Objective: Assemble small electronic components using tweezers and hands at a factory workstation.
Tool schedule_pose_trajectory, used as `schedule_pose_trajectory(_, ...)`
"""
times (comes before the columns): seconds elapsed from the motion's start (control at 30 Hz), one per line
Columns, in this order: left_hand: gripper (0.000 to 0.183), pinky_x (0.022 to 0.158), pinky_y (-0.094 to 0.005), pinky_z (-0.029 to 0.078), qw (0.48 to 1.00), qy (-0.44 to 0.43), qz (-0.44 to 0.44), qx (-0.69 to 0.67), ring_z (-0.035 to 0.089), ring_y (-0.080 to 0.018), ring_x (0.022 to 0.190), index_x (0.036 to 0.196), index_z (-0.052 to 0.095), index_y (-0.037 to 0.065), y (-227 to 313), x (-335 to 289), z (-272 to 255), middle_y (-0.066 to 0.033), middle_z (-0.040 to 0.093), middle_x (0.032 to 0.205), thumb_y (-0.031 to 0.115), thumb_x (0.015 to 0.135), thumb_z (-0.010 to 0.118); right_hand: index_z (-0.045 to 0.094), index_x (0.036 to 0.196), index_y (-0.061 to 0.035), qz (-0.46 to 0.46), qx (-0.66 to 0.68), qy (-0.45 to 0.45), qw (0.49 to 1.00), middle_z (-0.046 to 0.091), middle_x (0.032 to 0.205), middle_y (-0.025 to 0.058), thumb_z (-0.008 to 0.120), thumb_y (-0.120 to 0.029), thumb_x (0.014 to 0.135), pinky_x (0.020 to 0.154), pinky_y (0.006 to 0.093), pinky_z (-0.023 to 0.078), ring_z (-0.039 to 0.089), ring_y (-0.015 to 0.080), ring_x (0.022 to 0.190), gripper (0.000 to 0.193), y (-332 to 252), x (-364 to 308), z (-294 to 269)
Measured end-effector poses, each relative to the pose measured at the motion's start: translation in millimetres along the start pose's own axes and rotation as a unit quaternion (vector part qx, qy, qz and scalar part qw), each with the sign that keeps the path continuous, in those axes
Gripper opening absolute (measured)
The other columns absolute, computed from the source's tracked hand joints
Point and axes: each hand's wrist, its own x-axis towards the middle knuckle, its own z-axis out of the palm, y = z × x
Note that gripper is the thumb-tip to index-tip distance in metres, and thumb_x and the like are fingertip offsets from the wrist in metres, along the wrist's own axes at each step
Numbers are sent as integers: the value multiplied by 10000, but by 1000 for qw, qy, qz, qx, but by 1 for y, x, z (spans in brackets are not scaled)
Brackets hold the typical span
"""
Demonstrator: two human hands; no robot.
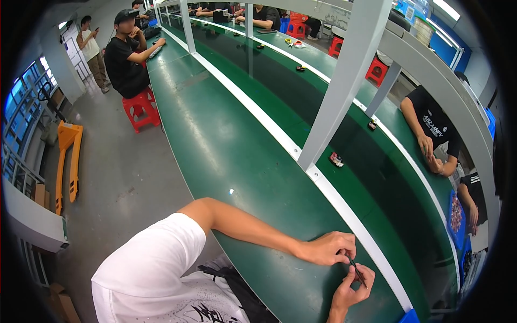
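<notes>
Over the near part of the green workbench (253, 172), my two hands meet at a small, thin, dark piece (354, 265). My left hand (327, 249) pinches its upper end with closed fingertips. Its lower part lies in my right hand (353, 293), whose thumb and fingers are closed round it. The piece is slim and stick-like; too little of it shows to tell its kind.
A white rail with a grey upright post (344, 91) stands between the bench and a green conveyor belt (344, 183). A small red and black part (336, 159) rides on the belt. Co-workers sit across it, near a blue tray (456, 220) of small parts.
</notes>
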Motion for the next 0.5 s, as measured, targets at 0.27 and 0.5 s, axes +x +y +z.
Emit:
schedule_pose_trajectory(0.27,68,633,-343,499,1000,9,-10,0,628,-173,659,925,755,4,2,0,-2,-76,651,904,19,858,761,617,1014,23,5,1,-1,1000,626,995,93,682,48,949,538,196,395,536,82,685,95,7,-2,-3)
schedule_pose_trajectory(0.5,70,629,-336,504,999,-6,-31,-6,651,-169,687,941,762,3,5,0,-3,-80,662,912,37,881,751,599,1038,34,29,49,2,998,598,1009,86,667,52,965,584,185,432,559,84,745,102,4,-3,-2)
